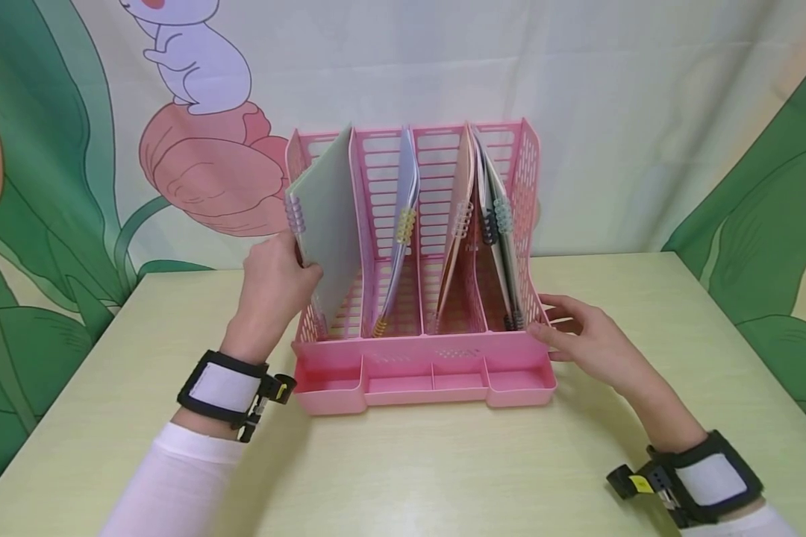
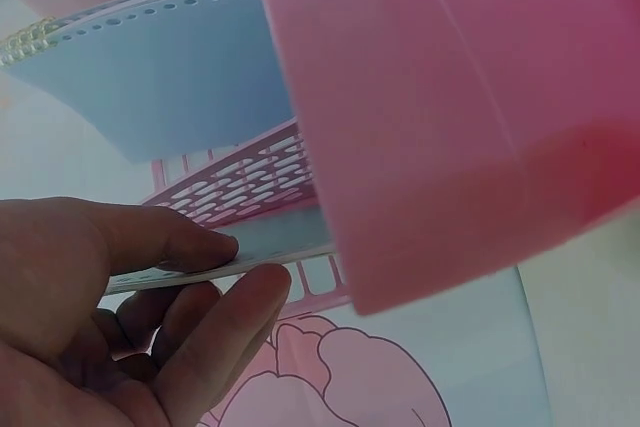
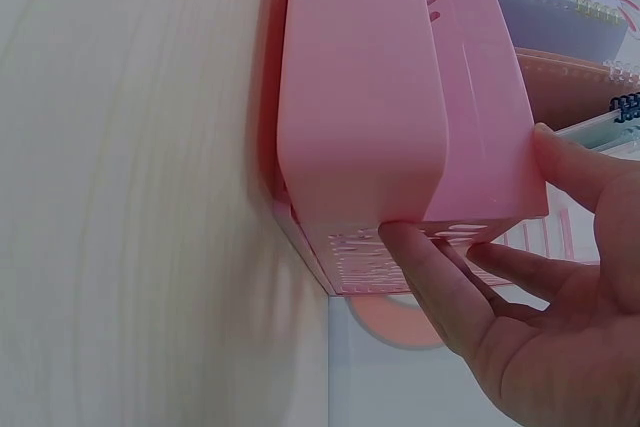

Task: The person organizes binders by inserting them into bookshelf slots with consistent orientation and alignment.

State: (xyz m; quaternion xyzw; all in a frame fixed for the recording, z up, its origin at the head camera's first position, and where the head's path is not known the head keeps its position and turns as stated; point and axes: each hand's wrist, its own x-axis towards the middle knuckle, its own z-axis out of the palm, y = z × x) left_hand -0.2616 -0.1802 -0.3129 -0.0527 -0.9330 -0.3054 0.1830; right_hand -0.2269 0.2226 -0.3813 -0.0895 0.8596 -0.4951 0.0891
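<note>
My left hand (image 1: 272, 280) pinches the spiral edge of a pale green notebook (image 1: 329, 224), which stands in the leftmost slot of a pink desk file organizer (image 1: 403, 348). In the left wrist view, the thumb and forefinger (image 2: 205, 247) press the thin notebook edge between them. My right hand (image 1: 587, 335) holds the organizer's right front corner, the thumb on the front edge and the fingers along the outer side wall, as the right wrist view also shows. Lavender-blue (image 1: 403, 201), salmon-pink (image 1: 455, 231) and other spiral notebooks (image 1: 500, 231) stand leaning in the slots further right.
Small tray compartments (image 1: 460, 379) run along the organizer's front. It stands on a pale wood table (image 1: 403, 462), close before a printed curtain (image 1: 611, 149) with a cartoon rabbit and leaves. Both wrists wear a strapped camera band (image 1: 225, 388).
</note>
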